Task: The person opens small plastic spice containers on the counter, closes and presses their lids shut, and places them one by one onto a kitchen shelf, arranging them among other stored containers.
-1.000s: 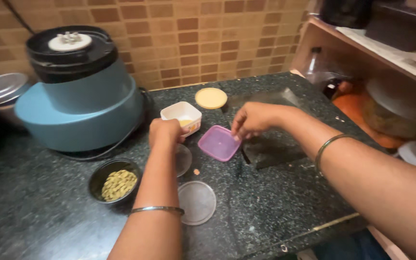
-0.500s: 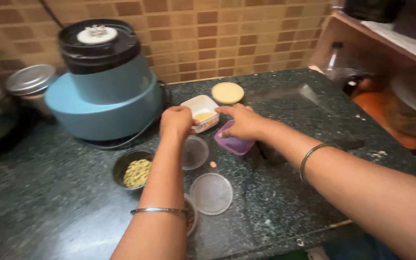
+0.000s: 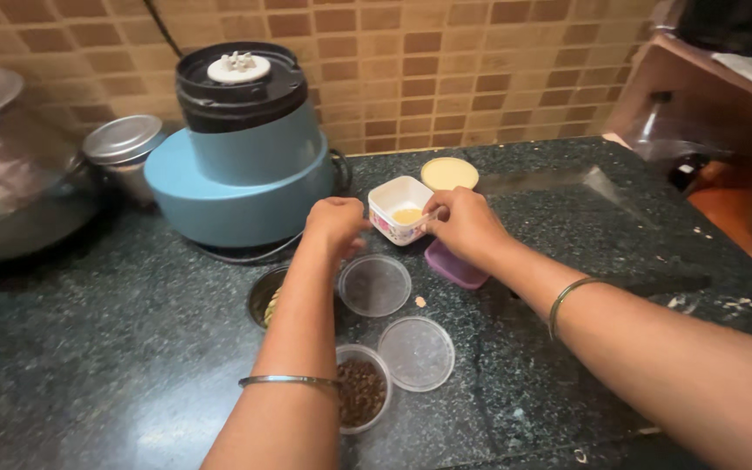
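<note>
A: From my remote seat, what do you read on the left?

B: Far left I see a big steel pot (image 3: 10, 174), then a small steel tin with a lid (image 3: 124, 144), then the blue grinder base (image 3: 241, 170) with its black top. They stand at the far side of the desk (image 3: 89, 348) and touch nothing in the work.

A: And the hands?

B: The left hand (image 3: 337, 224) is curled closed just left of the small white square box (image 3: 399, 209); if it pinches something I cannot tell. Under the left forearm a dark bowl of green pods (image 3: 267, 300) is half hidden. The right hand (image 3: 463, 222) has its grip closed at the right rim of the white box, on what looks like a small spoon handle, but it is too small to be sure.

A: How far is the work, in your judgement?

B: The white box is open and shows yellow powder, with its round yellow lid (image 3: 450, 172) lying just beyond. The near clear tub of dark seeds (image 3: 360, 392) and the empty clear tub (image 3: 374, 285) are open too, one clear lid (image 3: 417, 352) beside them. I judge that the opening is done and the taking of powder is only beginning.

A: Anything in the way?

B: The purple lid (image 3: 456, 268) lies under the right wrist, close, and the right side of the desk has only crumbs.
</note>
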